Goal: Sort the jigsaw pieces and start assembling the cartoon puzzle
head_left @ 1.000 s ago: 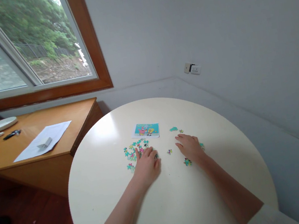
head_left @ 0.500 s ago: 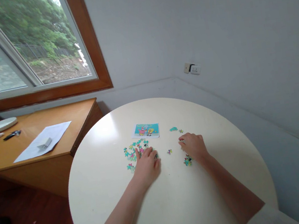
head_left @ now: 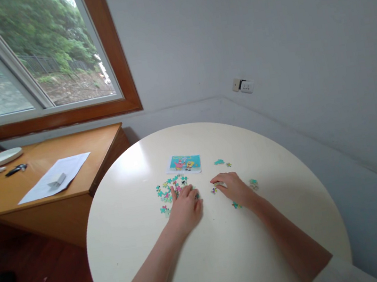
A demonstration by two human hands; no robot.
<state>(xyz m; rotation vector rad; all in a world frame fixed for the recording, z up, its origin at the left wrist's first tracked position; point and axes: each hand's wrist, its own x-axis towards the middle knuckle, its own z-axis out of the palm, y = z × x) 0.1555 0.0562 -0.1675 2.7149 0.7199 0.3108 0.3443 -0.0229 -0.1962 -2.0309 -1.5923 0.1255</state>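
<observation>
Several loose jigsaw puzzle pieces lie in a pile left of the middle of the round table. Over the pile's right edge rests my left hand, fingers apart, partly covering some pieces. My right hand pinches a small puzzle piece between thumb and fingers, just above a purple and yellow piece on the table. Beside my right wrist lies a joined colourful cluster, partly hidden by it. Farther right are pale and teal pieces. A picture card with cartoon figures lies beyond the pile.
Toward the back of the white round table are a teal joined piece and a small yellowish piece. A wooden desk at left bears paper, a white box and a white plate.
My right hand has moved left toward the purple and yellow piece, with a small puzzle piece in its fingers. Pieces at the right are now uncovered. My left hand stays in place.
</observation>
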